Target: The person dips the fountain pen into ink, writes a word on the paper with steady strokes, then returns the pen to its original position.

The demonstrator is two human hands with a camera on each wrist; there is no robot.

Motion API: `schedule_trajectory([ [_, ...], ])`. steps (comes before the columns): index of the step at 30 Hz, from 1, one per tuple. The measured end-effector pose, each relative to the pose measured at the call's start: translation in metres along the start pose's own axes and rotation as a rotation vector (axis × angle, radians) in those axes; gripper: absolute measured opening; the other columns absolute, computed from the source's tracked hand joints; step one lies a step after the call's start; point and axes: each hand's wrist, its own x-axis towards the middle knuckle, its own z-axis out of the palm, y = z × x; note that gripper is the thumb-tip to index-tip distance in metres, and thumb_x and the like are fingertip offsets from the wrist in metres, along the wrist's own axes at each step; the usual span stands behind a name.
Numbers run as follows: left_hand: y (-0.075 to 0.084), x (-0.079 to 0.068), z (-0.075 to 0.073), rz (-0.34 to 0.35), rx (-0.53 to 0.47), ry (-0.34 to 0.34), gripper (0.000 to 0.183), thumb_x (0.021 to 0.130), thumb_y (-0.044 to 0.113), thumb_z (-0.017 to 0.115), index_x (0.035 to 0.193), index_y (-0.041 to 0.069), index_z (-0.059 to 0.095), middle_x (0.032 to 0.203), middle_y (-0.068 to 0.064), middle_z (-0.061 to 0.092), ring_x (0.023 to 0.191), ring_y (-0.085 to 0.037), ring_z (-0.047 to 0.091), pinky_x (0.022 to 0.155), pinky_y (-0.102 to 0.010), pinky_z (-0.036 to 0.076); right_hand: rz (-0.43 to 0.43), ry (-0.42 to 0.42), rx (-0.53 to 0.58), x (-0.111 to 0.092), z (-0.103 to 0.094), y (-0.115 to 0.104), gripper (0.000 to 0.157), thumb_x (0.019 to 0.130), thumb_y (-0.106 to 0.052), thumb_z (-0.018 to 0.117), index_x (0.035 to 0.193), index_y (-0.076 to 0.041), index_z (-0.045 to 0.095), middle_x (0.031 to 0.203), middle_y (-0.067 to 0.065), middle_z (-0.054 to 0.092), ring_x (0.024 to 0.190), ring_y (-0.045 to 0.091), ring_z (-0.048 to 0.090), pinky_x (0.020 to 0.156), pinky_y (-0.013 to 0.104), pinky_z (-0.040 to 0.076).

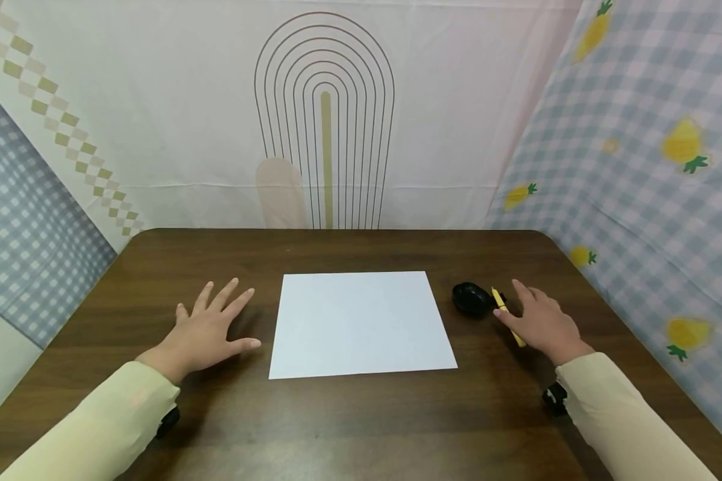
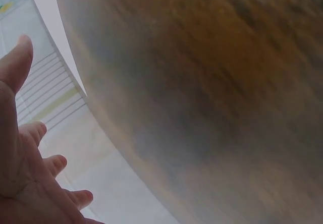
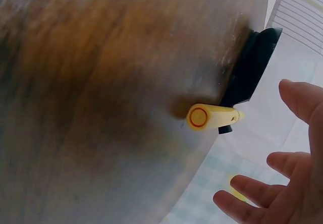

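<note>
A blank white sheet of paper [image 1: 361,324] lies on the table. To its left my left hand [image 1: 207,334] hovers with fingers spread, holding nothing; the thumb points toward the paper's left edge. In the left wrist view the thumb and fingers [image 2: 17,65] stand extended over bare wood. On the other side, a yellow marker [image 1: 508,317] leans against or lies beside a rounded black object [image 1: 472,299]. My right hand [image 1: 544,324] is over the marker's right side, thumb overlapping it in the head view. From the right wrist, the marker [image 3: 214,116] shows apart from the extended fingers.
The brown wooden table [image 1: 337,427] has rounded far corners. Behind it hangs a white cloth [image 1: 174,100] with an arch pattern. Blue checked cloth with yellow fruit prints [image 1: 650,220] stands along the right side, and another checked cloth [image 1: 30,220] along the left.
</note>
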Motion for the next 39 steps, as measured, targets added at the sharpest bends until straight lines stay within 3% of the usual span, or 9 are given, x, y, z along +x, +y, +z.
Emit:
schedule_trajectory([
  [9,0.009,0.002,0.002,0.05,-0.026,-0.018,0.091,0.083,0.063,0.062,0.154,0.017,0.028,0.159,-0.016,0.014,0.14,-0.054,0.008,0.09,-0.084,0.013,0.018,-0.007,0.02,0.004,0.005,0.003,0.094,0.093,-0.058,0.05,0.151,0.007,0.015,0.143,0.043,0.024,0.126,0.06,0.031,0.091,0.07,0.036],
  [30,0.019,0.012,0.008,0.143,-0.065,-0.107,0.086,0.084,0.057,0.066,0.153,0.018,0.031,0.159,-0.015,0.02,0.14,-0.052,0.016,0.09,-0.082,0.022,0.054,-0.087,0.017,0.01,-0.001,0.006,0.087,0.093,-0.053,0.055,0.146,0.01,0.028,0.141,0.038,0.036,0.121,0.055,0.043,0.088,0.063,0.043],
  [39,0.021,0.014,0.013,0.172,-0.069,-0.149,0.083,0.085,0.056,0.066,0.152,0.021,0.033,0.159,-0.011,0.021,0.141,-0.05,0.017,0.091,-0.081,0.023,0.043,-0.098,0.084,0.011,-0.001,0.012,0.083,0.094,-0.05,0.055,0.144,0.012,0.031,0.132,0.038,0.046,0.112,0.051,0.052,0.085,0.06,0.045],
])
